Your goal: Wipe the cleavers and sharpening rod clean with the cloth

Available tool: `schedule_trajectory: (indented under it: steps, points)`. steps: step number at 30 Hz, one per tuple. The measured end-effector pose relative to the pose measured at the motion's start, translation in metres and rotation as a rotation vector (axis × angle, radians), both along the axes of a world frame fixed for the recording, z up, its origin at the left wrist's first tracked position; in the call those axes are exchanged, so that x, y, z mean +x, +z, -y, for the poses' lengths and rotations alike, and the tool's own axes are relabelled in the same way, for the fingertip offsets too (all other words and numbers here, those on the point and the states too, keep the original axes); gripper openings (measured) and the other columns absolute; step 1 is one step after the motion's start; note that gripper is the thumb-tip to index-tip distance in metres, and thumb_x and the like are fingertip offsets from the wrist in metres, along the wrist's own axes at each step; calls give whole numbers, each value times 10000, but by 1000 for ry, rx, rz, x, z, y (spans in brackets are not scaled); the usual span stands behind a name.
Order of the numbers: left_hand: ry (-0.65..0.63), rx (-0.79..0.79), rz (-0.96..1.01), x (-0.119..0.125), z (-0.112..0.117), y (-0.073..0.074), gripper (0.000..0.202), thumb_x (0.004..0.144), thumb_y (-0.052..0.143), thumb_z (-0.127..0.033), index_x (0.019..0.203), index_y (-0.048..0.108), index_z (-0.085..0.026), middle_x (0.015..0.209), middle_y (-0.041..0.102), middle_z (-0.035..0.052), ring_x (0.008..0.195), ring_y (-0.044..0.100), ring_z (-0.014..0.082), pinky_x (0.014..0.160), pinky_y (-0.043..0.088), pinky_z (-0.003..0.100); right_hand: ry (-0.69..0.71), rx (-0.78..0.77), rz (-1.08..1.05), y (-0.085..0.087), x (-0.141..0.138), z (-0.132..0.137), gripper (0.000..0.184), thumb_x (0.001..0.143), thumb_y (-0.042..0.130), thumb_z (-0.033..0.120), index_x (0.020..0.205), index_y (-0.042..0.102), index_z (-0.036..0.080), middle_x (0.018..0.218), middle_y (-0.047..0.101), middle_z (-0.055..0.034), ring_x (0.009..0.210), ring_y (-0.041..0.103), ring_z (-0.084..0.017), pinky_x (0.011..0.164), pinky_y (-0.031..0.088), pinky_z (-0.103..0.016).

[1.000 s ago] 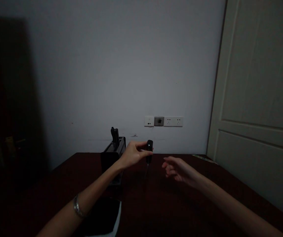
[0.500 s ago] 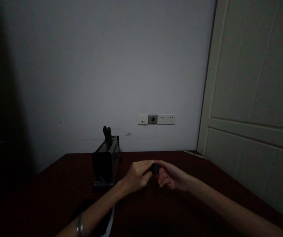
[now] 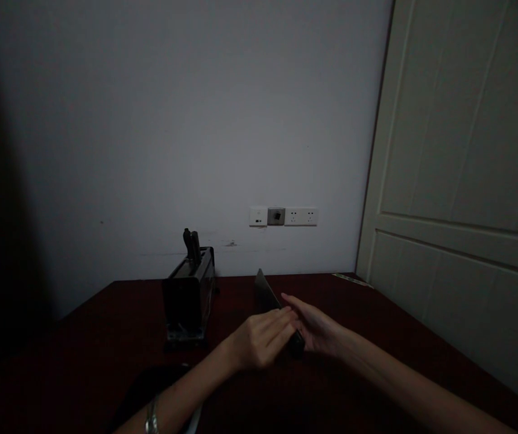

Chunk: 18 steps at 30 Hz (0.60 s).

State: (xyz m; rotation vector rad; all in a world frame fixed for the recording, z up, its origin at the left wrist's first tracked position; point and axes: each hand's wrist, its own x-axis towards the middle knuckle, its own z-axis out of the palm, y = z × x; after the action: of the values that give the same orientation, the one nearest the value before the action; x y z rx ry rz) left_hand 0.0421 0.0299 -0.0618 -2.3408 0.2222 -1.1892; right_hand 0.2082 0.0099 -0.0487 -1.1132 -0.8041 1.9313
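Observation:
A kitchen knife (image 3: 266,294) is held above the table, its broad blade slanting up and away to the left. My left hand (image 3: 261,340) is closed around the knife's black handle, whose butt end pokes out below the fingers. Against the other side of the handle is my right hand (image 3: 319,328), thumb stretched out and palm turned toward the knife. Its other fingers are mostly hidden behind the handle and my left hand. Left of both hands stands a black knife block (image 3: 186,307) with two dark handles (image 3: 192,244) sticking up from its top.
The dark red table (image 3: 236,289) reaches to a pale wall with a row of sockets (image 3: 283,216). Under my left forearm lies a dark round object with a pale rim (image 3: 193,421), partly hidden. A thin strip (image 3: 353,280) lies at the back right, near a panelled door (image 3: 444,271).
The knife has turned from pointing end-on to slanting, so its blade now shows. Both hands have come closer together around the handle and slightly lower. The view has shifted a little.

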Motion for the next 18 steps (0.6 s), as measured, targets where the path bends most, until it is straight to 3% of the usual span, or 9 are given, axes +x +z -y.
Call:
schedule_trajectory:
  steps: [11, 18]
  points:
    - [58, 44, -81, 2, 7, -8, 294, 860, 350, -93, 1027, 573, 4, 1068, 629, 198, 1157, 479, 251, 893, 499, 349, -25, -137, -187, -2, -10, 11, 514, 875, 355, 513, 516, 458, 159, 321, 484, 40, 260, 463, -63, 308, 384, -142]
    - [45, 63, -87, 6, -1, -21, 292, 853, 343, -98, 995, 581, -4, 1077, 623, 201, 1164, 469, 262, 897, 492, 357, 25, -78, -233, -15, -11, 8, 518, 891, 332, 493, 482, 394, 180, 299, 457, 62, 242, 426, -32, 277, 340, -100]
